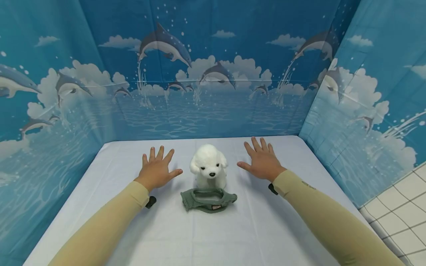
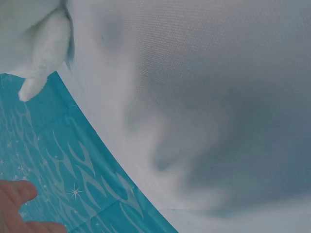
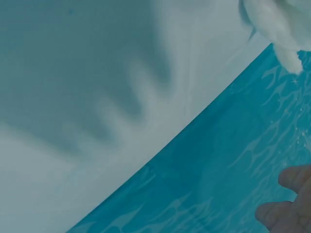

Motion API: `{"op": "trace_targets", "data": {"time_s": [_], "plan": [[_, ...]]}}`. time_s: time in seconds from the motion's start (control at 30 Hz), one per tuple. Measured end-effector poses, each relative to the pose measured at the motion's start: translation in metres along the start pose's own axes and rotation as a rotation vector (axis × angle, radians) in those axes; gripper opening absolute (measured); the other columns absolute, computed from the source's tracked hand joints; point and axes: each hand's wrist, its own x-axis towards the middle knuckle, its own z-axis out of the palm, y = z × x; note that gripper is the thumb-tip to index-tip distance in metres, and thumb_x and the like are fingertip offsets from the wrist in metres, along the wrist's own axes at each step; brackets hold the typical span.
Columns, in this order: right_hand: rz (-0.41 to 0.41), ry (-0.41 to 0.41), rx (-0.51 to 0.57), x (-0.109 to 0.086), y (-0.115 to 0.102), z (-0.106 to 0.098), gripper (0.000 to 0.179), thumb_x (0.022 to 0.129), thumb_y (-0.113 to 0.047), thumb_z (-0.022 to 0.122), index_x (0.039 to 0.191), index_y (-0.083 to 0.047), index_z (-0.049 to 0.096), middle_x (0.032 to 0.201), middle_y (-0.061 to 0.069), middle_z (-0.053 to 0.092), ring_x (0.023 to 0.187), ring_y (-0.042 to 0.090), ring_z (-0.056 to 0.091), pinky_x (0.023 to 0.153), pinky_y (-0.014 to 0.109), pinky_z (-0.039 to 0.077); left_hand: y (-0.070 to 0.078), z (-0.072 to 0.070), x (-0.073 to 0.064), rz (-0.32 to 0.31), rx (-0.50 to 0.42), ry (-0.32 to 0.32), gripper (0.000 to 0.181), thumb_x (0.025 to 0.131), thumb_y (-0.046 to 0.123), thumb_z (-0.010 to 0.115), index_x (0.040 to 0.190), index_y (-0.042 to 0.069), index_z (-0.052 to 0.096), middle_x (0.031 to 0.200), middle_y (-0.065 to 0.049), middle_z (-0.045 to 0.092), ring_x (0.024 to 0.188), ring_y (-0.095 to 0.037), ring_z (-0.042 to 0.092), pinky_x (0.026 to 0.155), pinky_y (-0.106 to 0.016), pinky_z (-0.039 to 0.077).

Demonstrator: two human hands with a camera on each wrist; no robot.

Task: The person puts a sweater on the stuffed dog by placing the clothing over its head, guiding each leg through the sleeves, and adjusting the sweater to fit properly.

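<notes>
Left hand [image 1: 155,171] and right hand [image 1: 264,162] are both held up over the white table [image 1: 213,244], backs up, with fingers spread wide apart and clamped on nothing; finger-shaped shadows [image 2: 165,155] are cast on the white cloth under them, as is shown in both wrist views.

Between the two hands a fluffy white toy dog [image 1: 208,159] is set on the table; its face is turned toward the near side, and a gap is left between it and each thumb; bits of its white fur are caught at the edge of both wrist views.

Nearer than the hands, in front of the dog, a small green shirt [image 1: 202,207] is laid; a wide hole, like the mouth of a bag, is seen in its top, and its paler inside is shown there; a little label [image 1: 216,207] is stuck on its near side; the dog's feet are hidden behind it, so whether the two touch cannot be told.

Behind each hand a tan sleeve [image 1: 103,218] is worn; past the fingertips a blue curtain [image 1: 213,114] with jumping dolphins is hung; to the right of the right hand, pale tiles [image 1: 407,210] are seen.
</notes>
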Motion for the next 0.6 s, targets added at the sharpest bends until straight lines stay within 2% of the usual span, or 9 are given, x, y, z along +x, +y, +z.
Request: {"op": "trace_targets", "data": {"time_s": [0.17,0.4,0.5,0.6], "plan": [[-0.043,0.003,0.04,-0.007,-0.003,0.0,0.086,0.105,-0.059,0.054,0.168,-0.007,0.025,0.175,0.025,0.01,0.16,0.054,0.006,0.128,0.07,0.01,0.001,0.0,-0.004,0.06,-0.044,0.011,0.09,0.1,0.071,0.054,0.168,0.017,0.031,0.174,-0.024,0.018,0.16,-0.055,0.006,0.124,-0.077,0.007],[-0.15,-0.017,0.159,-0.026,-0.012,-0.002,0.071,0.108,-0.044,0.058,0.166,-0.012,0.034,0.174,0.021,0.021,0.16,0.049,0.019,0.129,0.063,0.022,0.003,0.003,-0.022,0.248,-0.134,0.027,0.076,0.102,0.062,0.06,0.16,0.015,0.046,0.166,-0.015,0.043,0.158,-0.045,0.031,0.128,-0.066,0.021],[-0.203,-0.012,0.18,-0.036,-0.02,-0.004,0.065,0.109,-0.042,0.058,0.164,-0.014,0.039,0.172,0.018,0.031,0.157,0.045,0.031,0.127,0.06,0.031,0.007,0.001,-0.033,0.32,-0.184,0.008,0.071,0.101,0.057,0.064,0.157,0.015,0.05,0.161,-0.01,0.05,0.154,-0.04,0.041,0.127,-0.06,0.03],[-0.246,0.0,0.188,-0.045,-0.028,-0.005,0.061,0.108,-0.041,0.059,0.162,-0.016,0.044,0.168,0.015,0.039,0.154,0.04,0.04,0.122,0.057,0.039,0.014,0.0,-0.043,0.364,-0.222,-0.042,0.069,0.1,0.054,0.069,0.157,0.019,0.051,0.16,-0.003,0.053,0.15,-0.031,0.049,0.123,-0.054,0.04]]}}
